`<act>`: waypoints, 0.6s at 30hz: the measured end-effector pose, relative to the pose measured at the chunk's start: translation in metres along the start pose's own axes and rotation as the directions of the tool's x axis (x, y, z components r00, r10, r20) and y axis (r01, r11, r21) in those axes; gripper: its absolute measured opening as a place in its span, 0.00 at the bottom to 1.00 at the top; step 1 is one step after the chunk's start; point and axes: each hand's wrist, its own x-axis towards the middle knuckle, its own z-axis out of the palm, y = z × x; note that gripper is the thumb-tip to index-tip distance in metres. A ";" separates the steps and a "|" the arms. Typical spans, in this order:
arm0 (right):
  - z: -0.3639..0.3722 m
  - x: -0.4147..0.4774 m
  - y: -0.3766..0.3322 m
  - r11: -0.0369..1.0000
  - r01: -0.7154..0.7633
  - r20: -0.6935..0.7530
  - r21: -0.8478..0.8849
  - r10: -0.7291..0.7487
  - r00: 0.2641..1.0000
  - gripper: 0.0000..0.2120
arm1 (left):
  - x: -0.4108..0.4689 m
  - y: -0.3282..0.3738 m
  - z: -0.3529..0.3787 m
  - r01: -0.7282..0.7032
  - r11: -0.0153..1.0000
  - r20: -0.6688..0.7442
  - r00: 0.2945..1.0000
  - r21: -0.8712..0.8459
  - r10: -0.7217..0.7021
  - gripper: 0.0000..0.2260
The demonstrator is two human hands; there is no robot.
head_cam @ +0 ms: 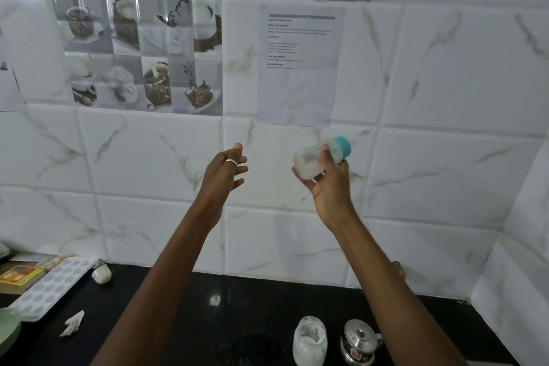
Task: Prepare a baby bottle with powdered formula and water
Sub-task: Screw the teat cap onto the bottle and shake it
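Countertop, black polished stone (184, 318), runs below w/ white marble-look tiled wall (445, 157) behind; both your arms are raised well above it, so open room all round. Right hand (329, 187) grips the clear plastic baby bottle w/ teal collar (322, 157), fingers closed round its body; contents look milky, blurred. Bottle long axis lies tilted, teal end up-right, base down-left toward your left hand (222, 175). Left hand is empty, fingers loosely spread, near the base but apart. Judgement: shaking/mixing step, late in task. Below right: open glass jar of white powder (310, 342) just beside small steel kettle (358, 342), both near front edge; mind them when lowering.
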 end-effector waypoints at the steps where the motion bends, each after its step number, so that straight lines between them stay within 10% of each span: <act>1: 0.001 -0.005 0.004 0.995 -0.037 0.036 -0.092 0.041 0.999 0.24 | 0.001 0.000 0.001 0.001 1.000 -0.001 1.000 -0.003 -0.001 0.18; 4: -0.003 -0.016 0.018 0.939 -0.109 0.148 -0.325 0.164 0.975 0.26 | 0.002 -0.001 0.006 0.009 1.000 0.002 1.000 -0.006 -0.009 0.19; 9: -0.008 0.000 0.009 0.994 -0.005 -0.043 0.111 0.010 0.999 0.25 | 0.002 -0.007 0.001 0.007 1.000 0.004 1.000 0.002 -0.007 0.18; 14: -0.005 -0.013 0.016 0.953 -0.133 0.114 -0.272 0.169 0.979 0.29 | 0.004 -0.009 0.005 0.016 1.000 -0.001 1.000 -0.009 -0.016 0.18; 18: -0.009 0.004 0.006 0.997 -0.021 -0.040 0.072 0.024 0.999 0.24 | 0.004 -0.010 0.004 0.003 1.000 0.003 1.000 -0.005 -0.003 0.15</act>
